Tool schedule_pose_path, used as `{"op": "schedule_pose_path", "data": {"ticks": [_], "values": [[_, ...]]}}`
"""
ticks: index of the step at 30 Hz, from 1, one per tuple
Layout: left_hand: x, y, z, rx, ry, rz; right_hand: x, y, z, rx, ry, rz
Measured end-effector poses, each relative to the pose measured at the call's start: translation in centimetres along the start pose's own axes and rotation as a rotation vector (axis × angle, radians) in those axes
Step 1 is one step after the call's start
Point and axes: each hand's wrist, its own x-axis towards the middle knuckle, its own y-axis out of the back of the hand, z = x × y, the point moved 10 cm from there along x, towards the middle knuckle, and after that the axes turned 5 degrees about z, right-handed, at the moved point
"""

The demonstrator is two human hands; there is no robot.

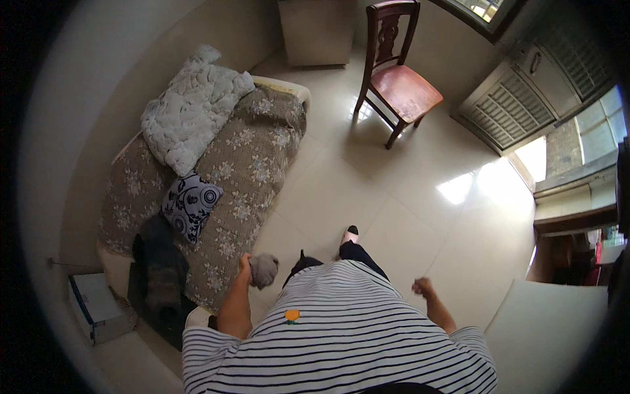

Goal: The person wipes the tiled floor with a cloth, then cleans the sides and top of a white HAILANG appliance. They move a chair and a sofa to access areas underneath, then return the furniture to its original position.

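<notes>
My left hand (244, 263) is closed on a bunched grey cloth (264, 271), held beside the edge of a sofa (246, 187) with a brown floral cover. My right hand (422, 286) hangs above the tiled floor at my right side, slightly blurred; its fingers look curled, and whether it holds anything cannot be told. On the sofa lie a crumpled white quilt (197, 108), a black-and-white patterned cushion (192, 204) and some dark clothing (160, 266).
A reddish wooden chair (406, 93) stands ahead on the glossy tiles, near a pale cabinet (319, 34). At the right are a metal door with grilles (512, 108) and a white panel or tabletop (546, 330). A box (101, 308) sits at the sofa's left end.
</notes>
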Motion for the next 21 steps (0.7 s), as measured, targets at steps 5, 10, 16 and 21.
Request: {"op": "schedule_pose_path", "data": {"ticks": [5, 10, 16, 21], "values": [[-1.1, -5.8, -1.3, 0.051, 0.039, -0.061, 11.2, 0.2, -33.7, -0.220, 0.278, 0.076], [-4.1, -9.8, 2.6, 0.167, 0.075, 0.055, 14.9, -11.2, -60.6, -0.357, 0.539, -0.106], [2.5, -15.5, 11.4, 0.192, 0.005, -0.057, 16.6, -29.1, -72.9, -0.856, 0.622, -0.383], [9.5, -21.0, 25.2, 0.313, -0.199, 0.033, 21.2, -35.1, -75.9, -1.155, 0.318, -0.672]]}}
